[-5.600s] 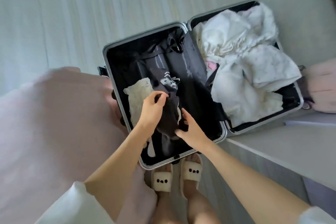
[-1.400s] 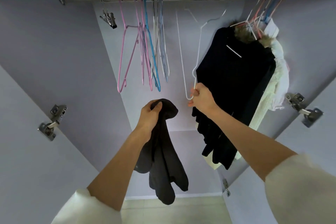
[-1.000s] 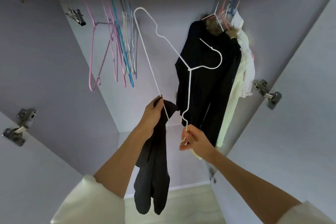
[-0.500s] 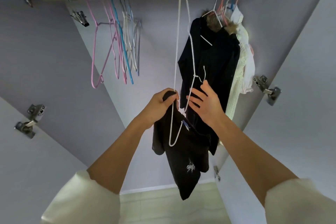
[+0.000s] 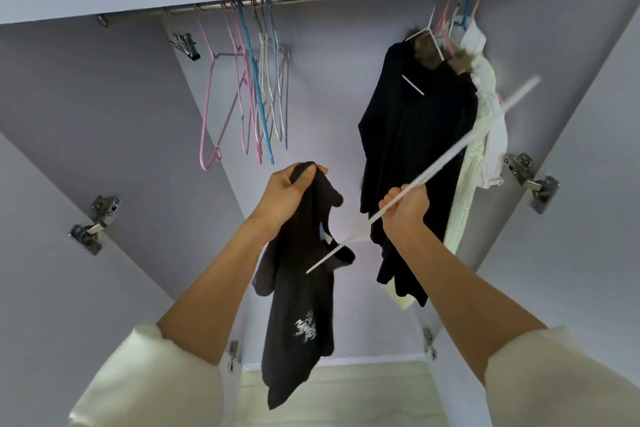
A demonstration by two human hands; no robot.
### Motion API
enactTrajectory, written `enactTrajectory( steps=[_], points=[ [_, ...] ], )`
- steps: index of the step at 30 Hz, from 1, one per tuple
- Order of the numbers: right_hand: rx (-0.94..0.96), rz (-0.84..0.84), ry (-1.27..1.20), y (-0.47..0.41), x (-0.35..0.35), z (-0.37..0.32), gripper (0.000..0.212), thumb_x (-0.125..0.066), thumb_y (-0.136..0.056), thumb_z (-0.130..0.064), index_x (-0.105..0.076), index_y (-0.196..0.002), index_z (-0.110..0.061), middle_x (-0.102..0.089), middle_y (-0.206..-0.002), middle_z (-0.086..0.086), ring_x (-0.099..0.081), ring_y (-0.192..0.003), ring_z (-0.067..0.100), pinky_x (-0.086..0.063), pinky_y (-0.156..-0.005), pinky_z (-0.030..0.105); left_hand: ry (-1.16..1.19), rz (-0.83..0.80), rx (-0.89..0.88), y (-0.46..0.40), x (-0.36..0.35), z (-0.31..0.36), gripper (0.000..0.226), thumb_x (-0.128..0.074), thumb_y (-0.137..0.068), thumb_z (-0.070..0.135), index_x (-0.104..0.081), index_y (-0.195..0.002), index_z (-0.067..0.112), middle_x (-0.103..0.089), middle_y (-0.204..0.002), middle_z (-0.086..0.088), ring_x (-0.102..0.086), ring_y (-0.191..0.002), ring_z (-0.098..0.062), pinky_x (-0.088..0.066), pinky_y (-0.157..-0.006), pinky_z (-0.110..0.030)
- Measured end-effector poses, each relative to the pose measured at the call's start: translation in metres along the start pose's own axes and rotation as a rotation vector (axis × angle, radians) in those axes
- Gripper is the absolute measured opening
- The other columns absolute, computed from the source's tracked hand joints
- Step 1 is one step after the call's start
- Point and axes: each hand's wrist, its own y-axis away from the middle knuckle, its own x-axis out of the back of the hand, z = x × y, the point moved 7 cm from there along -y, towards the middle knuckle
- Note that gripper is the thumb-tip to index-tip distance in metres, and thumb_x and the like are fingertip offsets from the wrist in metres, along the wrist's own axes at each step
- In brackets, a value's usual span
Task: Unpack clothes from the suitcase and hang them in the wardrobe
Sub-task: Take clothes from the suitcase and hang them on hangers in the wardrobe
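Gripping the shirt point(image 5: 298, 291) in my left hand point(image 5: 289, 194), I held the hanger point(image 5: 433, 170) slanting up-right in my right fist point(image 5: 403, 210), its low end at the collar.

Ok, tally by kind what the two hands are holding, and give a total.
dark T-shirt: 1, gripped by the left hand
white hanger: 1, gripped by the right hand
Total: 2
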Motion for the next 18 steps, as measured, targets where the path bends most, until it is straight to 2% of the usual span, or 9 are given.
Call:
enactTrajectory(
  steps=[4, 8, 12, 15, 18],
  points=[
    [0.061, 0.053, 0.055, 0.000, -0.013, -0.003, 0.033, -0.031, -0.088, -0.011, -0.024, -0.056, -0.019, -0.023, -0.043, -0.006, -0.017, -0.036, 0.009, -0.015, -0.041, 0.023, -0.065, -0.024, -0.010, 0.005, 0.019, 0.011, 0.023, -0.045, -0.098, 0.027, -0.068, -0.095, 0.024, -0.065, -0.095, 0.002, -0.060, -0.100, -0.019, -0.047, -0.095, -0.030],
    [0.137, 0.023, 0.019, 0.003, -0.038, -0.012, 0.033, -0.030, -0.086, -0.008, -0.021, -0.056, -0.019, -0.022, -0.039, -0.008, -0.016, -0.033, 0.008, -0.014, -0.039, 0.021, -0.163, 0.035, -0.023, 0.010, 0.040, 0.014, 0.022, -0.045, -0.098, 0.025, -0.066, -0.096, 0.020, -0.064, -0.097, 0.001, -0.060, -0.095, -0.016, -0.047, -0.088, -0.024],
    [0.184, -0.014, 0.065, 0.007, -0.058, -0.006, 0.031, -0.029, -0.085, -0.007, -0.022, -0.058, -0.019, -0.023, -0.041, -0.009, -0.016, -0.038, 0.009, -0.014, -0.041, 0.022, -0.020, 0.058, -0.002, 0.018, 0.057, 0.013, 0.023, -0.047, -0.098, 0.025, -0.069, -0.090, 0.022, -0.067, -0.095, -0.005, -0.063, -0.099, -0.027, -0.050, -0.094, -0.037],
    [0.194, -0.014, 0.119, 0.011, -0.065, 0.009, 0.032, -0.027, -0.088, -0.006, -0.022, -0.059, -0.019, -0.023, -0.051, -0.004, -0.018, -0.043, 0.010, -0.018, -0.044, 0.021, 0.044, 0.015, -0.031, 0.024, 0.059, 0.023, 0.023, -0.047, -0.097, 0.024, -0.069, -0.091, 0.019, -0.068, -0.091, -0.005, -0.065, -0.093, -0.024, -0.052, -0.087, -0.031],
    [0.268, -0.024, 0.196, 0.015, -0.066, 0.024, 0.035, -0.026, -0.094, -0.008, -0.026, -0.061, -0.018, -0.026, -0.061, -0.002, -0.026, -0.053, 0.010, -0.026, -0.055, 0.020, 0.179, 0.060, -0.067, 0.026, 0.064, 0.037, 0.024, -0.046, -0.098, 0.023, -0.068, -0.093, 0.016, -0.067, -0.082, -0.001, -0.065, -0.080, -0.014, -0.054, -0.076, -0.023]
  ],
)
